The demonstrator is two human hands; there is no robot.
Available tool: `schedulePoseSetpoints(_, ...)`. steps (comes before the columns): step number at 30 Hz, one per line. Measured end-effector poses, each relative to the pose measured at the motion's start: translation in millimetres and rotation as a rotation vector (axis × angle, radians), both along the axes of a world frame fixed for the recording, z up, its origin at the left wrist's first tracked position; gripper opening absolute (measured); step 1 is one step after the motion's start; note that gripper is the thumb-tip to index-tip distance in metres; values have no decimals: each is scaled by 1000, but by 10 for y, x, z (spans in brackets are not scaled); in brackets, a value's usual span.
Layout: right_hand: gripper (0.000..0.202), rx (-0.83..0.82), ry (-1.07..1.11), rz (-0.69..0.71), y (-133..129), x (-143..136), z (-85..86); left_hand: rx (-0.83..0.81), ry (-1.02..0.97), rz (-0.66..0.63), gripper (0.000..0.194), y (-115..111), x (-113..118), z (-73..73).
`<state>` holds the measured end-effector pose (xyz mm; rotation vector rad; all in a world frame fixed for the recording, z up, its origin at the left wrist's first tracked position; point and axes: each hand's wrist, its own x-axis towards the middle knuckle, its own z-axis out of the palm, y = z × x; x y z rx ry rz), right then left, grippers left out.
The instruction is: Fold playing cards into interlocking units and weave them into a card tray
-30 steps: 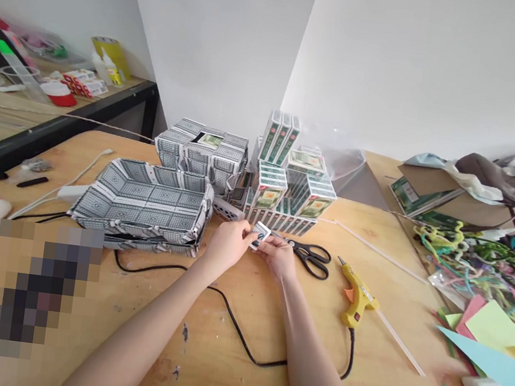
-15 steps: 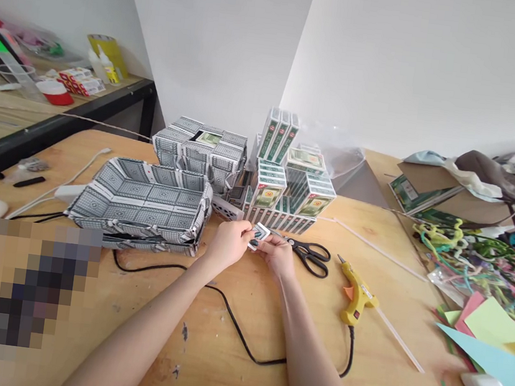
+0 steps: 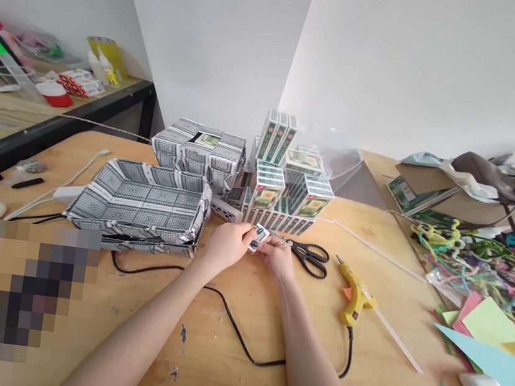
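Between both hands is a small patterned playing card (image 3: 260, 233), which looks folded. My left hand (image 3: 231, 240) pinches its left side, thumb on top. The fingers of my right hand (image 3: 278, 255) are closed on its right side. Just right of them lie black-handled scissors (image 3: 313, 257), their blades partly behind my right hand. To the left sits an open tray made of playing cards (image 3: 144, 195). Behind it stands a block-shaped piece built of the same cards (image 3: 201, 151). Stacked card boxes (image 3: 281, 189) rise beyond my hands.
A yellow glue gun (image 3: 355, 296) lies right of my right forearm, its black cord (image 3: 240, 335) crossing the wooden table (image 3: 225, 377). Coloured paper (image 3: 493, 335), fuzzy craft stems (image 3: 466, 250) and a cardboard box (image 3: 464, 193) crowd the right side.
My left thumb has shifted slightly over the card, and the card's angle has altered a little. Both hands stay in nearly the same place.
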<state>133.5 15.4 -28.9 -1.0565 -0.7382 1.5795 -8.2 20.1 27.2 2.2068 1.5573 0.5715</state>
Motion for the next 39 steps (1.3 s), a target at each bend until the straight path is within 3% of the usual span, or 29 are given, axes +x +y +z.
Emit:
schedulePoseSetpoints(6,18,9,27,13,-5,11,28,63,54,-58,32,-17,43,-32)
schedulePoseSetpoints(14,16,22,37,62,-29,19,84,30,-199,-163,33,34,17,-123)
schedulePoseSetpoints(21,19,51,38,85,-29,27,62,-121,-385,-83,37,23,19,-230)
schedulePoseSetpoints(27,21,93,-101,106,-49,2,64,-91,-570,14,20,14,7,-299)
schedulePoseSetpoints(32,20,160,-158,61,-75,-18,84,-101,-548,52,22,17,-19,-355)
schedulePoseSetpoints(39,23,119,-188,58,-53,-31,33,-91,-495,38,26,-9,-46,-374)
